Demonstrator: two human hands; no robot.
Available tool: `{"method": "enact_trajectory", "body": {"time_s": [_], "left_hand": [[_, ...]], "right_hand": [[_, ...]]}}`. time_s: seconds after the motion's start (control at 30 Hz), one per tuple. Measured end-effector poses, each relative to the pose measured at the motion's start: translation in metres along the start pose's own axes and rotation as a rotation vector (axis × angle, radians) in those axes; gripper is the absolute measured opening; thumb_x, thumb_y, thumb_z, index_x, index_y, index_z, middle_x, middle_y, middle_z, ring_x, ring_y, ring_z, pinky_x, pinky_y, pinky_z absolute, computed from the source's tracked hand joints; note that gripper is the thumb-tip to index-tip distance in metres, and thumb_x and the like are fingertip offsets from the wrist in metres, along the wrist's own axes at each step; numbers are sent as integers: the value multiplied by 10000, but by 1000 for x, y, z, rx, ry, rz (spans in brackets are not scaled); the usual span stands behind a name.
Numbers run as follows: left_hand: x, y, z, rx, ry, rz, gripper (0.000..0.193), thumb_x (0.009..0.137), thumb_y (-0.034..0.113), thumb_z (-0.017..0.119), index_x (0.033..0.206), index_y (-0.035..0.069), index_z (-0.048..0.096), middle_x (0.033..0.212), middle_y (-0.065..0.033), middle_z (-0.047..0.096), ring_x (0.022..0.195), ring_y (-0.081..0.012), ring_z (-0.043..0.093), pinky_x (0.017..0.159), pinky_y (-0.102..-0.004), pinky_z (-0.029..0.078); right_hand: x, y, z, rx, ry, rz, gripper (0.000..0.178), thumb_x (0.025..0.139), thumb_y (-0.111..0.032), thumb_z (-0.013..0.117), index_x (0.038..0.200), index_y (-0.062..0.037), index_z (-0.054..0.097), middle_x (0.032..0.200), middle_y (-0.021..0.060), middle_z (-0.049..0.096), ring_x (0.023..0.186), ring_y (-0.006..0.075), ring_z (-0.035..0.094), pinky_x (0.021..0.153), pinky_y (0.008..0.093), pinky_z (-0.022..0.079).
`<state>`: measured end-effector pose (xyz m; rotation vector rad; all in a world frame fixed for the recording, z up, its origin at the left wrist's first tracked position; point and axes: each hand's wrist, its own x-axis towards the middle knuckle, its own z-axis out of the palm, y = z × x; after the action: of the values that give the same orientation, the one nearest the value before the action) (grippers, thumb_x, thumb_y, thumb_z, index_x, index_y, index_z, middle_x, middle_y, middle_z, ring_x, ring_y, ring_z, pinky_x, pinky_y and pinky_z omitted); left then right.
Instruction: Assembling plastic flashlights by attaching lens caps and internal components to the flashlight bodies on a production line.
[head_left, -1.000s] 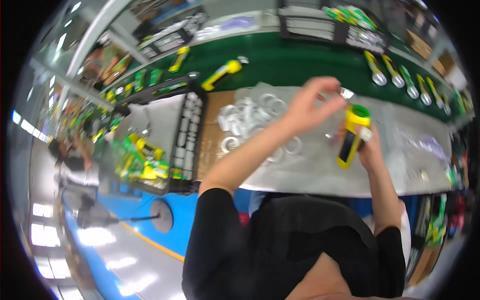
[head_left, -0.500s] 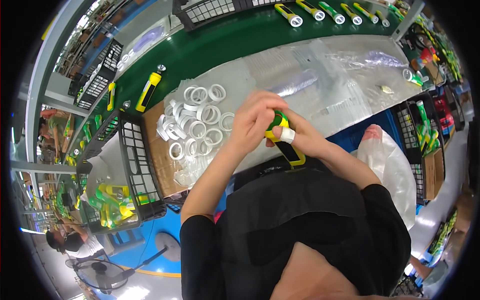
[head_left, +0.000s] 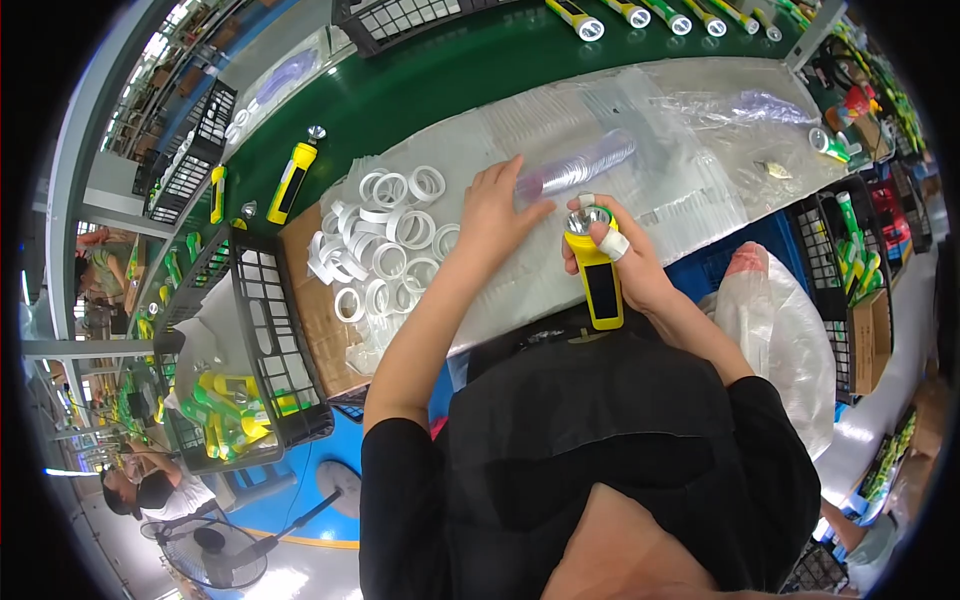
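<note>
While the right hand (head_left: 640, 268) grips a yellow flashlight (head_left: 600, 280), its fingers curl around the head end, with the thumb pressed near the rim — the lens faces up, and the body points down toward the person's chest. Just above the sheeted table (head_left: 690, 190), the left hand (head_left: 492, 218) is open, fingers extended close together and thumb spread apart; the near end of a row of clear discs (head_left: 590, 162) lies between them, though I cannot tell whether they touch it. White rings (head_left: 390, 228) lie piled beside the left forearm. At left, a black crate (head_left: 308, 422) holds green and yellow flashlights (head_left: 232, 412); a second crate (head_left: 812, 238), at right, contains more — mostly green.
</note>
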<state>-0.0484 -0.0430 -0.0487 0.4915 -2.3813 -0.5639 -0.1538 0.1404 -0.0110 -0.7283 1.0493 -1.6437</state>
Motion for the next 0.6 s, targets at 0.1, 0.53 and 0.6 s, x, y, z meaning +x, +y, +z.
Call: {"method": "enact_trajectory", "body": {"time_s": [0.1, 0.53, 0.6], "left_hand": [[2, -17, 5, 29, -105, -2, 598, 772, 239, 793, 1280, 14, 571, 1179, -178, 608, 1098, -335, 559, 924, -408, 460], [-22, 65, -56, -265, -11, 226, 354, 912, 160, 572, 1251, 67, 620, 1141, -134, 579, 1049, -331, 535, 926, -407, 416], [-29, 57, -54, -294, -21, 246, 366, 934, 171, 516, 1260, 36, 609, 1180, -151, 567, 1087, -328, 517, 944, -407, 409]], "right_hand": [[2, 0, -3, -16, 3, 3, 490, 978, -361, 573, 1308, -20, 450, 912, 130, 599, 789, 193, 597, 725, 322, 493], [8, -5, 15, -49, -128, -9, 378, 967, -260, 603, 1243, -23, 498, 906, 85, 621, 742, 144, 611, 672, 281, 506], [9, -2, 19, -59, -175, 11, 367, 970, -258, 598, 1234, -22, 500, 899, 78, 616, 739, 136, 608, 663, 275, 505]]}}
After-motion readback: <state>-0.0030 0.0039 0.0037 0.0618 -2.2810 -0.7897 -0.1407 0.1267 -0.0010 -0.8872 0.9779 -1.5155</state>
